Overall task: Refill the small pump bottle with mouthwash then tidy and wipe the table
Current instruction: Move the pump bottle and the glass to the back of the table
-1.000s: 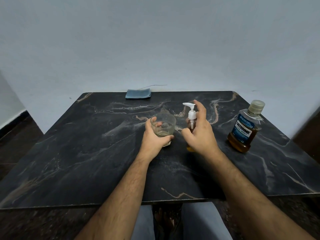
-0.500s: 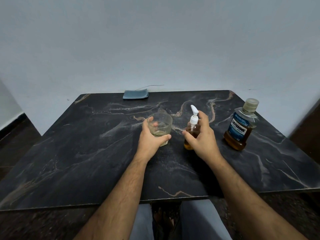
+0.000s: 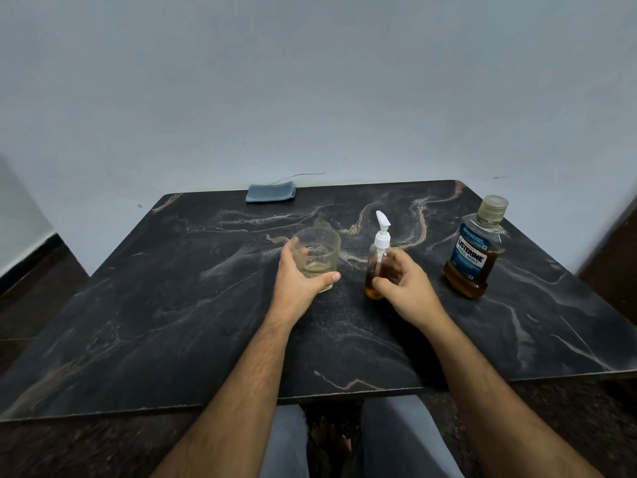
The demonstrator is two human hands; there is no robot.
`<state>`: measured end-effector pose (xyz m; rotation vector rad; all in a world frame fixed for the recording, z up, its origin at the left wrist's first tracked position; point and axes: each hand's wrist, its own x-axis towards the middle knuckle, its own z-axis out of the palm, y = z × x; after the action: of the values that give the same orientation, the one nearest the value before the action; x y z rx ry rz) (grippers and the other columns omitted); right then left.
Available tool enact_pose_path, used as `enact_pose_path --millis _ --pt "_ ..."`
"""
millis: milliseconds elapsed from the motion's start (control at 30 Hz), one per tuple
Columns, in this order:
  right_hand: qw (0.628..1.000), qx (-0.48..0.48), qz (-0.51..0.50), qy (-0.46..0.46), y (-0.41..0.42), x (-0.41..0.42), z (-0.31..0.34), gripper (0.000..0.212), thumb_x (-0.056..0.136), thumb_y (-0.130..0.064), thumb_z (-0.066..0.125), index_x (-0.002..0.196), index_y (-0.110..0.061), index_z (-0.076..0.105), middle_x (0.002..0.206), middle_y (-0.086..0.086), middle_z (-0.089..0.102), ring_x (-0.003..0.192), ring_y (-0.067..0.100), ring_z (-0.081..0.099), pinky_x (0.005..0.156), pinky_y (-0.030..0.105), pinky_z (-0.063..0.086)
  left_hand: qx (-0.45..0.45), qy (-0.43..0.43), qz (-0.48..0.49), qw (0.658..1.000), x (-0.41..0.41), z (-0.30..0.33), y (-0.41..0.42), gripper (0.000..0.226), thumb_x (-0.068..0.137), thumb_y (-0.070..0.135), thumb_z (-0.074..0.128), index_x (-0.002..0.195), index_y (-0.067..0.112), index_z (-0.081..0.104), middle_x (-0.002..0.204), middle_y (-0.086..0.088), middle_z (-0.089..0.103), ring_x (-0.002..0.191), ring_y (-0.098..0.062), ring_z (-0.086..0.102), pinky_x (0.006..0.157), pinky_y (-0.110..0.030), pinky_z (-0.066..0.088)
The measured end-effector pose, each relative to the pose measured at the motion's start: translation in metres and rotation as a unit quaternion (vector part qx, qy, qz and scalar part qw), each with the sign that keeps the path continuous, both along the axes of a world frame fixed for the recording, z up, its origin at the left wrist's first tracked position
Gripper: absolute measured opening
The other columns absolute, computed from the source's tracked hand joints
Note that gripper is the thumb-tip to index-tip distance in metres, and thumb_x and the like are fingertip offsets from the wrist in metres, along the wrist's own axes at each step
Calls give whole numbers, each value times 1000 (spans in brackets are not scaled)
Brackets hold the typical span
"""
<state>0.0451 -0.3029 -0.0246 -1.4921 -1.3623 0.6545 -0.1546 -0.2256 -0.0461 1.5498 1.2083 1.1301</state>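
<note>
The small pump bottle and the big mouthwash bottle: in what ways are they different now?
The small pump bottle has a white pump top; the big mouthwash bottle has a round cap. The pump bottle is plain and smaller; the big one carries a blue label. The right hand holds the pump bottle; the big one stands untouched. Both stand upright with amber liquid.

Our left hand (image 3: 296,281) wraps around a clear glass (image 3: 316,257) near the middle of the dark marbled counter (image 3: 172,305). Our right hand (image 3: 405,288) grips the small pump bottle (image 3: 376,267), upright beside it. The mouthwash bottle (image 3: 474,250) stands near the right edge; a folded blue cloth (image 3: 271,194) lies at the far edge.
</note>
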Motion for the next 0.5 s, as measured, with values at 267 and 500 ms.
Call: enact_pose_path --millis 267,500 --pt "1000 -1 5 9 2 6 0 58 75 -14 84 128 -17 60 113 -1 70 106 14 66 97 36 52 6 -25 4 1000 -3 -6 2 86 64 27 90 133 38 41 119 23 58 112 1 59 103 -32 48" --pt "999 -34 28 9 3 11 2 49 77 -9 82 122 -10 63 113 6 72 103 16 69 95 36 54 -3 -32 -4 999 -4 -6 1 73 49 46 86 100 76 44 105 44 61 100 19 59 86 -15 47"
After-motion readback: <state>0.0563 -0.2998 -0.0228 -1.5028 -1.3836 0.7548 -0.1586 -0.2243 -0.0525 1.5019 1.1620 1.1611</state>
